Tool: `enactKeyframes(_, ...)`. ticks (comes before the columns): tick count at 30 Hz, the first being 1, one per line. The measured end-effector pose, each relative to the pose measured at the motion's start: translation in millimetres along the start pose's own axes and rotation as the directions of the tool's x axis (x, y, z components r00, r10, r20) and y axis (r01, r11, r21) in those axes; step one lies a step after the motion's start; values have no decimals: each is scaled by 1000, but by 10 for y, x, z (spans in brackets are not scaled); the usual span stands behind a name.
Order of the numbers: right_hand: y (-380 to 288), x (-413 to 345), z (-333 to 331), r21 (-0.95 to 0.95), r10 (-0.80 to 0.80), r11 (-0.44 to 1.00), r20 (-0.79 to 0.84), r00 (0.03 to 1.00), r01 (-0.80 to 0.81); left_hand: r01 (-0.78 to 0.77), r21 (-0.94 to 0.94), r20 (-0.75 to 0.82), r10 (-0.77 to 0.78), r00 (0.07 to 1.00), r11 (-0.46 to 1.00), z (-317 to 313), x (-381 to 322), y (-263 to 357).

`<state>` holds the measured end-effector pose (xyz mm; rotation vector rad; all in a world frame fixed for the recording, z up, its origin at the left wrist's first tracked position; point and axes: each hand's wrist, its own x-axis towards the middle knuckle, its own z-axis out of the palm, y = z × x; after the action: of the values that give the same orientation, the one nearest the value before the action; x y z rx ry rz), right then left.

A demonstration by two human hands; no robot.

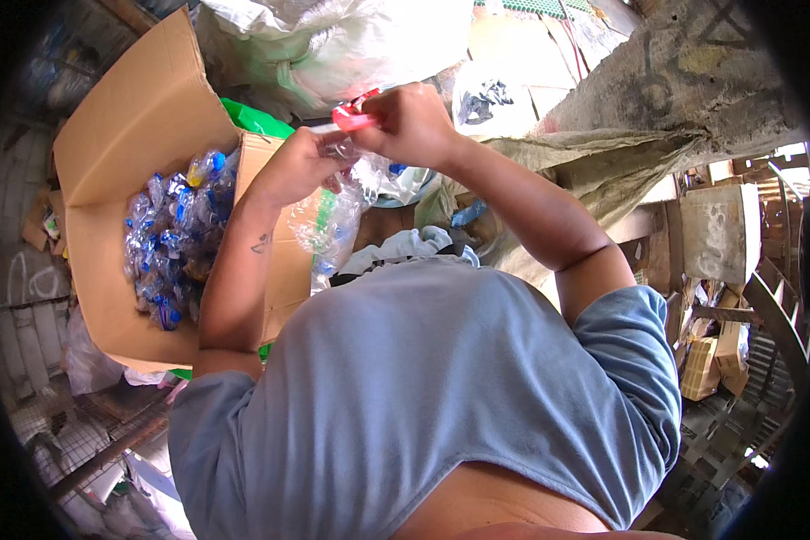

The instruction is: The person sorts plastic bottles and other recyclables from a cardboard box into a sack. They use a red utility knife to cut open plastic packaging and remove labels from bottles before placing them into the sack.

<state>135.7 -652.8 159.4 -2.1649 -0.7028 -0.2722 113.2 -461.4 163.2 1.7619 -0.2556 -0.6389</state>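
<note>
My right hand (408, 125) is closed on a red plastic label (354, 116), which looks partly wrapped or folded at my fingertips. Close against it, my left hand (307, 165) grips a clear plastic bottle (341, 150), mostly hidden by my fingers and blurred. Below the hands hangs or lies more clear crumpled plastic (334, 226) with green and blue parts. To the left of my left forearm, an open cardboard box (84, 250) holds many crushed clear plastic bottles (175, 229) with blue caps or labels.
A large whitish sack (351, 40) stands beyond my hands. Green plastic (256, 118) shows behind the box. Worn sacking (580, 158) hangs at the right near a marked concrete or wooden slab (675, 81). Wire mesh (74, 439) lies at lower left, and smaller boxes (732, 354) stand far right.
</note>
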Motion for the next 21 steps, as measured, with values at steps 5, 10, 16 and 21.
enactKeyframes(5, -87, 92, -56, 142, -134, 984, 207, 969, 106, -11, -75, 210, 26, 977, 997, -208, -103, -115)
enactKeyframes(10, -100, 274, -196, 185, -78, 983, 486, 870, -15, 13, 20, 42, -14, 999, 1000, -266, -166, -42)
enactKeyframes(16, -37, 391, -158, 215, -2, 961, 630, 777, -173, 39, 25, 34, -40, 999, 999, -318, -197, -91)
enactKeyframes(21, -56, 351, -155, 291, -158, 957, 491, 857, 10, 96, 17, 80, -97, 992, 995, -433, -268, -274)
